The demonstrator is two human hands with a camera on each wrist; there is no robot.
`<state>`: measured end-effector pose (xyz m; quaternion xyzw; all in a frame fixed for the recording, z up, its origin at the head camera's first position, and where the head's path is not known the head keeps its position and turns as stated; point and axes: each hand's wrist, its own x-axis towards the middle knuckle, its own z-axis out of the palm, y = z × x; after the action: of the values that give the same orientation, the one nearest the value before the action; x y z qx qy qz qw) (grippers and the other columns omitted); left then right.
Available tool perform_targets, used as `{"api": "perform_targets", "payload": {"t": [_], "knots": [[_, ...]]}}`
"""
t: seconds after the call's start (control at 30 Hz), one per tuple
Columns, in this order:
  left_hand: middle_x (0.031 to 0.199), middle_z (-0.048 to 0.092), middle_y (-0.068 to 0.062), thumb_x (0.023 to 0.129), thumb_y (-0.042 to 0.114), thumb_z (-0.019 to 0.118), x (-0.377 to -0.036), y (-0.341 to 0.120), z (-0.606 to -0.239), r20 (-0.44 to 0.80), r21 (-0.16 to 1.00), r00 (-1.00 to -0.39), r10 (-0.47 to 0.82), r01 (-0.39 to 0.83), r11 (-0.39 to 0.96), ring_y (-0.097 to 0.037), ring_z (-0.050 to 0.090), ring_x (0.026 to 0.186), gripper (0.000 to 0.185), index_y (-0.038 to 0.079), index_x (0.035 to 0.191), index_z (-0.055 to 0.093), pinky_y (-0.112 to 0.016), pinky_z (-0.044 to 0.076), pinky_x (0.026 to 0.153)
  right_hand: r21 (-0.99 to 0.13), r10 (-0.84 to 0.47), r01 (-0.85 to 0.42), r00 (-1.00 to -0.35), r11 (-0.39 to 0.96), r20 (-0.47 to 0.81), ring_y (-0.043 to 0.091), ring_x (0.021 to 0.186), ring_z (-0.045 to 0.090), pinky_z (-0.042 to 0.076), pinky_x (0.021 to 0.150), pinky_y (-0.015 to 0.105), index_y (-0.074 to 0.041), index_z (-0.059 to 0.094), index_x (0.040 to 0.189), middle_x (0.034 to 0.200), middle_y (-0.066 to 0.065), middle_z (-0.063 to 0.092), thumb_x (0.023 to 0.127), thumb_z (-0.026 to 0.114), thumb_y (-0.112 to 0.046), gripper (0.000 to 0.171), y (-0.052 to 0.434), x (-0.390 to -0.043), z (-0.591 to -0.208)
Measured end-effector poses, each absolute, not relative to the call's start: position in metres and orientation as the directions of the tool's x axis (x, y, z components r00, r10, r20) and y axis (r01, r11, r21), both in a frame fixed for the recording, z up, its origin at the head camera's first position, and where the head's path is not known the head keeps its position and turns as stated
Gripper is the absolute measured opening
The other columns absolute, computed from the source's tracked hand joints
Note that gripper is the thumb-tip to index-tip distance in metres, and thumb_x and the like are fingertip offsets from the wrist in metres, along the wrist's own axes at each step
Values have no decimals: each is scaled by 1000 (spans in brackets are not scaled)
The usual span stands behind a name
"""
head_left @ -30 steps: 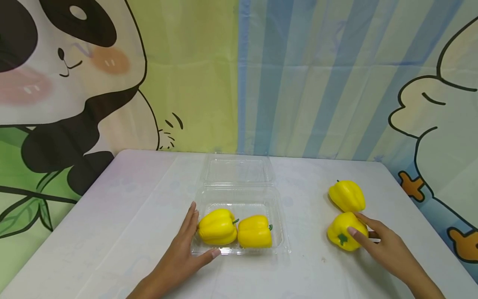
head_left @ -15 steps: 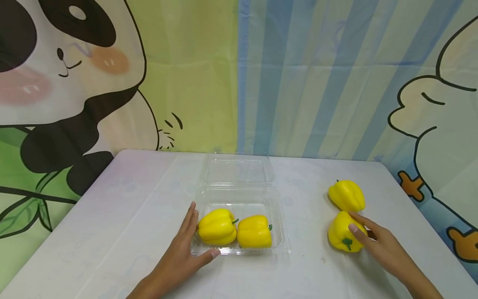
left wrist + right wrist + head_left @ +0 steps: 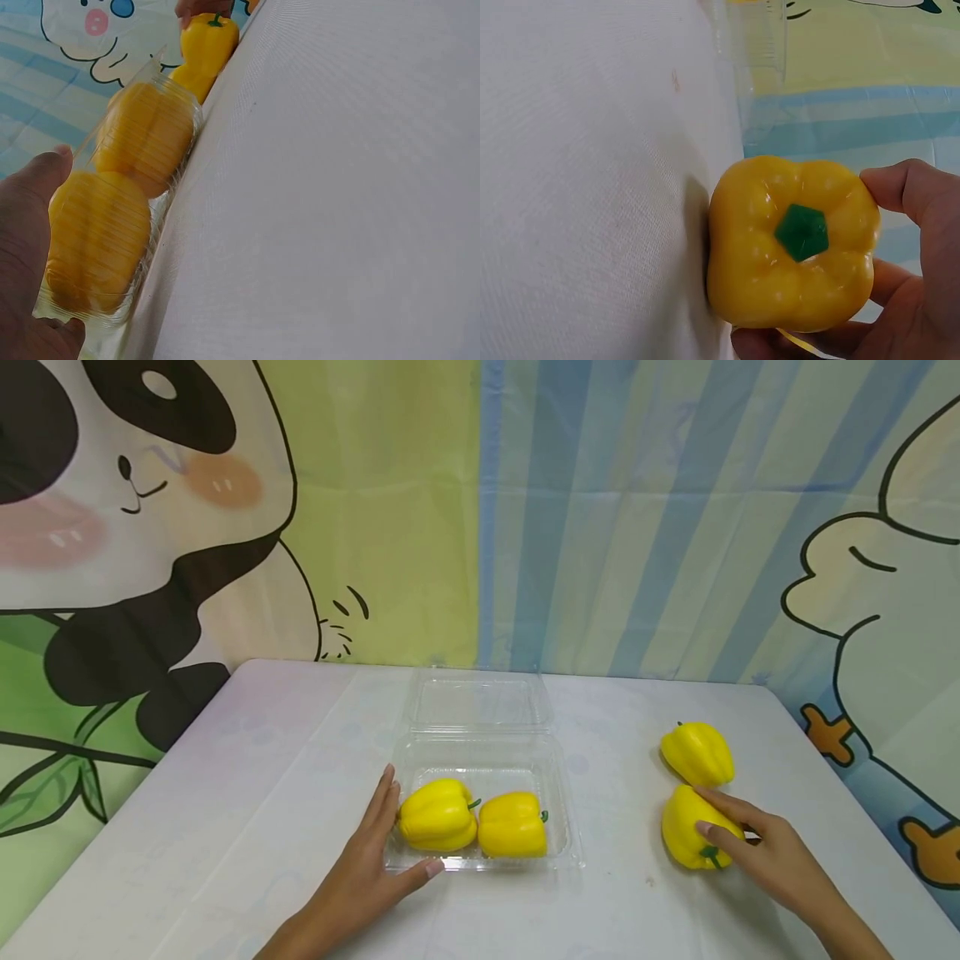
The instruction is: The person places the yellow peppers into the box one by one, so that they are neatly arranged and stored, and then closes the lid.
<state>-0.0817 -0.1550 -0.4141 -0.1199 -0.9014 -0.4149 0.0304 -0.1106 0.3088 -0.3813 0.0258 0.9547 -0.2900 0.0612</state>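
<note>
On the right, my right hand (image 3: 772, 847) grips a yellow bell pepper (image 3: 686, 831) between thumb and fingers, close over the table. Its green stem (image 3: 802, 232) faces the right wrist camera. A second yellow bell pepper (image 3: 697, 753) lies just behind it. Two more yellow bell peppers, one on the left (image 3: 437, 814) and one on the right (image 3: 512, 825), lie side by side in a clear plastic clamshell container (image 3: 562, 777). My left hand (image 3: 363, 860) rests at the container's front left corner, fingers extended along its side and thumb at the front rim.
The container's clear lid (image 3: 480, 702) lies folded back toward the far edge of the white-covered table (image 3: 262, 793). A printed curtain (image 3: 600, 510) with a panda and stripes hangs right behind the table.
The gripped pepper has turned under my right hand, its stem swinging rightward, and has shifted slightly to the right. My left hand and the container stay in place.
</note>
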Motion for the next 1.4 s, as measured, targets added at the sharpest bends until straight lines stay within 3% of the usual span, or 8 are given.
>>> {"api": "perform_targets", "payload": {"t": [0.3, 0.5, 0.63, 0.73, 0.9, 1.13, 1.27, 1.4], "knots": [[162, -7, 6, 79, 56, 74, -82, -155, -415, 167, 734, -966, 196, 255, 630, -30, 17, 144, 112, -1, 154, 14, -49, 24, 109, -562, 19, 105, -987, 820, -157, 53, 124, 40, 45, 91, 61, 4, 42, 144, 143, 32, 38, 96, 59, -42, 68, 310, -111, -379], [162, -7, 6, 79, 55, 74, -83, -155, -416, 173, 732, -965, 198, 261, 630, -30, 17, 145, 111, -1, 154, 14, -48, 23, 109, -623, -65, -26, -997, 782, -39, 49, 126, 42, 47, 91, 57, 1, 47, 142, 142, 28, 44, 95, 64, -33, 61, 308, -105, -378], [162, -7, 6, 79, 57, 74, -83, -155, -416, 181, 729, -963, 199, 267, 630, -30, 17, 145, 111, -1, 154, 15, -49, 24, 108, -683, -139, -170, -985, 711, 101, 6, 125, 46, 54, 83, 29, -3, 49, 142, 143, 23, 45, 92, 69, -21, 56, 306, -102, -379], [162, -7, 5, 79, 58, 72, -83, -155, -417, 186, 728, -962, 201, 272, 629, -31, 17, 144, 112, -1, 154, 15, -50, 24, 108, -702, -163, -248, -969, 667, 188, -20, 113, 36, 50, 77, 13, -3, 51, 141, 142, 22, 45, 91, 70, -13, 54, 305, -103, -381], [162, -7, 4, 79, 59, 72, -83, -156, -417, 182, 730, -962, 202, 270, 628, -31, 16, 145, 112, -2, 154, 14, -51, 24, 108, -701, -168, -291, -956, 652, 241, -21, 113, 37, 49, 77, 11, -3, 52, 140, 142, 16, 46, 89, 71, -8, 54, 303, -105, -382], [162, -7, 5, 79, 56, 73, -83, -156, -416, 181, 733, -963, 202, 269, 625, -31, 16, 145, 111, -2, 154, 14, -51, 24, 108, -708, -227, -379, -925, 596, 304, -16, 121, 37, 45, 82, 8, -4, 54, 138, 142, -15, 46, 89, 70, -2, 52, 297, -104, -382], [162, -7, 5, 79, 58, 73, -83, -155, -416, 169, 736, -965, 201, 259, 626, -31, 15, 145, 112, -2, 154, 14, -51, 23, 108, -714, -254, -412, -911, 567, 324, -14, 123, 36, 44, 84, 8, -5, 55, 137, 142, -15, 47, 88, 69, 0, 52, 291, -106, -382], [162, -7, 5, 79, 58, 73, -82, -155, -415, 163, 736, -967, 198, 252, 628, -32, 15, 145, 112, -2, 154, 14, -52, 23, 109, -726, -273, -425, -905, 540, 326, -12, 125, 36, 43, 86, 9, -6, 54, 138, 145, -7, 47, 89, 68, -1, 51, 284, -109, -380]]}}
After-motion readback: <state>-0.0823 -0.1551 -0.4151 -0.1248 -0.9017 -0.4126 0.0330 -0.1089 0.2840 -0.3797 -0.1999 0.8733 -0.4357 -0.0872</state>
